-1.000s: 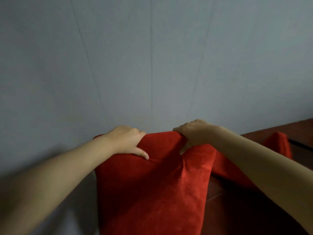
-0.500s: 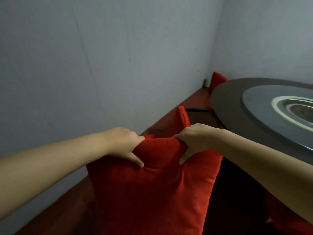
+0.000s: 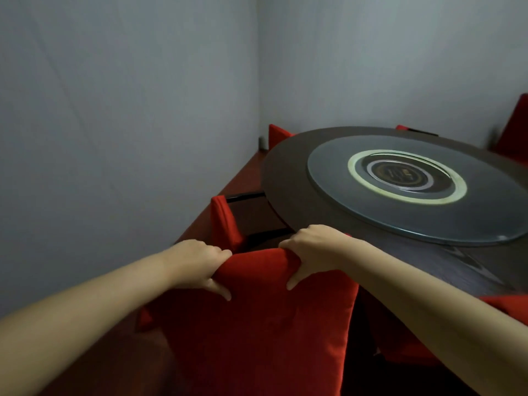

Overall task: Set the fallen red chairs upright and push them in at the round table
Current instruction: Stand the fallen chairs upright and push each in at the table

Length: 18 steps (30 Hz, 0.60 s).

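A red fabric-covered chair (image 3: 257,324) stands upright right in front of me, its back facing me. My left hand (image 3: 197,267) grips the left part of its top edge, and my right hand (image 3: 308,250) grips the right part. Just beyond the chair is the dark round table (image 3: 285,172) with a glass turntable (image 3: 337,195) on it. A second red chair (image 3: 224,221) lies by the table's left side with dark legs showing. More red chairs (image 3: 277,135) show behind the table.
Grey walls meet in a corner behind the table, the left wall close to the chairs. A reddish floor strip (image 3: 240,178) runs between wall and table. Another red chair back (image 3: 514,130) stands at the far right, and red fabric (image 3: 505,304) shows under my right forearm.
The view has swung right from the wall to the table. The chair in my hands has turned with it and now faces the table's edge; both hands keep their grip.
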Each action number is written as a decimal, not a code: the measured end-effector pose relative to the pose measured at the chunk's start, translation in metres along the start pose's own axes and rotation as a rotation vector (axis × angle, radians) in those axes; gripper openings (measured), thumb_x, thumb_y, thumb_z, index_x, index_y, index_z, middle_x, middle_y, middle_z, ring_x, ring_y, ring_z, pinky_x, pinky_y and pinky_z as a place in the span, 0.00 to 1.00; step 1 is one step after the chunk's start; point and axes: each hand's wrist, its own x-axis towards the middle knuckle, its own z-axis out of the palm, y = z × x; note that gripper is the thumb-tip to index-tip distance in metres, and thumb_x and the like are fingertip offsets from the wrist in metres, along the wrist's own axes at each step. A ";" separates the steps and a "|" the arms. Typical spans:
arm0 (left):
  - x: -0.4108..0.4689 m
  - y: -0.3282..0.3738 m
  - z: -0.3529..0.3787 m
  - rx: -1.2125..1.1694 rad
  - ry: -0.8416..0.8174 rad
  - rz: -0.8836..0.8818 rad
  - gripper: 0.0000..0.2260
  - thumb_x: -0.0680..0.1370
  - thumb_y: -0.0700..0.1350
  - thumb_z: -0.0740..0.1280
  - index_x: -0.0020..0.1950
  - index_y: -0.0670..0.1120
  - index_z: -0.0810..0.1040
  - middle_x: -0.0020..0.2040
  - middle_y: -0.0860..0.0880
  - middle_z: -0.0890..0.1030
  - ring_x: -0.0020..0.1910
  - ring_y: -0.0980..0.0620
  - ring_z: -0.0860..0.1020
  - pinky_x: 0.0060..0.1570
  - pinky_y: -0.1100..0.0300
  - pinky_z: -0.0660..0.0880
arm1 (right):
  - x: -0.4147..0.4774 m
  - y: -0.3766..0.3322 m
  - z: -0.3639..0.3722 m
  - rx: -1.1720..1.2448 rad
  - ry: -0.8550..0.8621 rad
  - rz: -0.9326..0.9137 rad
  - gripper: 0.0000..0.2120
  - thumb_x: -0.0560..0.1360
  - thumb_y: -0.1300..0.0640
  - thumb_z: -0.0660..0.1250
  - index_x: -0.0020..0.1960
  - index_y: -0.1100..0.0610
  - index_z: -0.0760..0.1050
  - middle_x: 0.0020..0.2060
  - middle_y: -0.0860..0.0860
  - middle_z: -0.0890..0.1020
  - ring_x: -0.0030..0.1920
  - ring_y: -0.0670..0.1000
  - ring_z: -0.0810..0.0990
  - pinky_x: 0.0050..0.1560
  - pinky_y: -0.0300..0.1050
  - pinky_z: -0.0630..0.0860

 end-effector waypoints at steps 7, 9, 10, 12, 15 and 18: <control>0.085 -0.005 -0.007 0.013 0.223 0.066 0.36 0.62 0.79 0.56 0.54 0.51 0.72 0.51 0.53 0.81 0.49 0.49 0.81 0.43 0.56 0.73 | -0.027 0.058 0.020 0.062 0.078 0.255 0.36 0.57 0.21 0.65 0.55 0.45 0.72 0.50 0.44 0.81 0.51 0.53 0.81 0.44 0.46 0.72; 0.085 -0.018 0.002 -0.005 0.318 0.047 0.38 0.60 0.81 0.52 0.54 0.54 0.73 0.49 0.56 0.81 0.46 0.52 0.81 0.36 0.58 0.71 | -0.021 0.058 0.025 0.043 0.146 0.285 0.38 0.56 0.20 0.62 0.56 0.43 0.71 0.51 0.42 0.80 0.50 0.51 0.81 0.41 0.44 0.69; 0.084 -0.026 0.006 -0.005 0.377 0.037 0.39 0.59 0.82 0.50 0.53 0.55 0.73 0.47 0.57 0.81 0.44 0.54 0.81 0.33 0.60 0.70 | -0.016 0.057 0.026 0.036 0.182 0.307 0.38 0.56 0.20 0.61 0.57 0.42 0.71 0.50 0.41 0.80 0.50 0.50 0.81 0.39 0.43 0.68; 0.084 -0.038 0.010 0.002 0.501 0.027 0.39 0.60 0.82 0.49 0.52 0.53 0.76 0.42 0.56 0.80 0.38 0.54 0.81 0.27 0.62 0.66 | -0.012 0.058 0.028 0.031 0.251 0.381 0.39 0.56 0.18 0.59 0.58 0.41 0.72 0.49 0.41 0.80 0.49 0.50 0.81 0.40 0.43 0.69; 0.098 -0.051 0.015 0.071 0.701 0.011 0.37 0.65 0.78 0.54 0.46 0.46 0.79 0.35 0.51 0.78 0.30 0.51 0.77 0.25 0.60 0.69 | -0.014 0.063 0.041 -0.036 0.393 0.529 0.42 0.58 0.17 0.55 0.62 0.42 0.72 0.50 0.43 0.80 0.52 0.52 0.79 0.53 0.48 0.71; 0.108 -0.060 0.028 0.052 0.854 -0.137 0.37 0.68 0.76 0.55 0.47 0.44 0.80 0.38 0.49 0.80 0.34 0.47 0.78 0.37 0.55 0.74 | -0.006 0.066 0.052 -0.055 0.469 0.688 0.42 0.59 0.17 0.54 0.63 0.42 0.71 0.54 0.45 0.78 0.59 0.53 0.76 0.66 0.56 0.63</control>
